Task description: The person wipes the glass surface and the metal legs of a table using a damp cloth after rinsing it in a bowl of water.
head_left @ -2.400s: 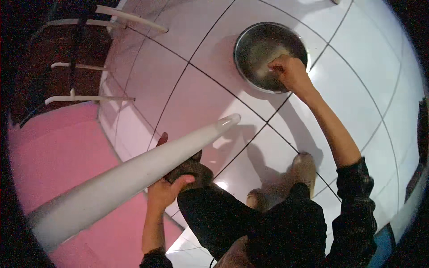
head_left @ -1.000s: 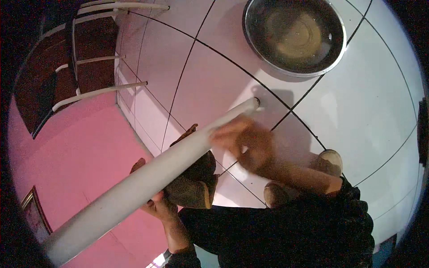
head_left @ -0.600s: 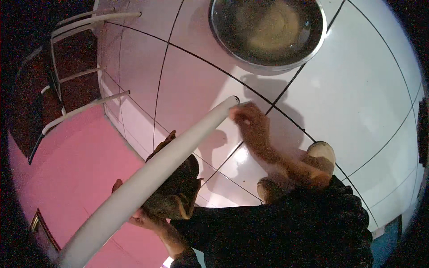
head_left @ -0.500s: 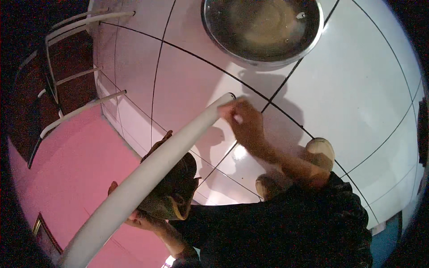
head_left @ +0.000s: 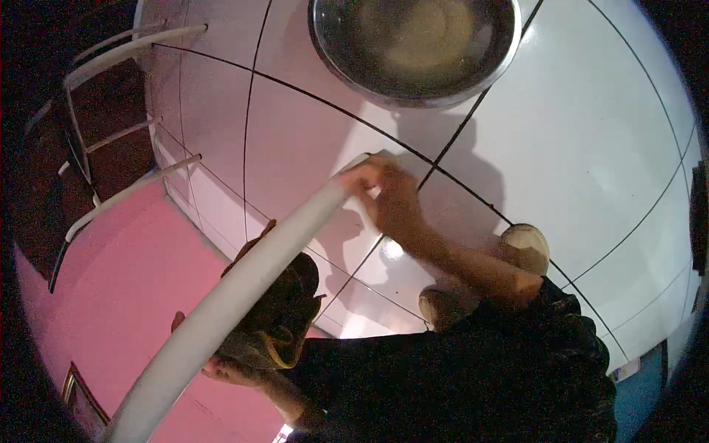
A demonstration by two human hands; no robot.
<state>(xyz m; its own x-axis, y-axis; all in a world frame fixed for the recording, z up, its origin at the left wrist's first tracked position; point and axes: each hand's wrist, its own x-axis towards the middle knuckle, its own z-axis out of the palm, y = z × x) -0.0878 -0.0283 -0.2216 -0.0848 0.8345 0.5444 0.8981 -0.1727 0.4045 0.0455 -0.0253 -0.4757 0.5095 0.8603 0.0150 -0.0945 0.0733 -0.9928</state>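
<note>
A thick white pole [head_left: 244, 288] slants across the view from the lower left to the middle. At its upper end is my right hand [head_left: 388, 196], somewhat blurred, with the thumb and fingers curled together on the pole. Behind the pole's middle hangs a crumpled dark brown cloth [head_left: 277, 321] with a yellowish edge. Under this cloth my left hand [head_left: 240, 371] is closed against its lower part. The pole covers some of the left fingers.
A round metal basin [head_left: 417, 100] of murky water stands on white floor tiles [head_left: 583, 148] at the top. My feet [head_left: 526, 247] show below it on the right. At far left is a white tubular frame [head_left: 136, 188] near a pink wall [head_left: 140, 258].
The view has shifted slightly, so the basin, the pole and both hands appear a little further left. My right hand has slid slightly along the pole's end. Both hands keep their hold.
</note>
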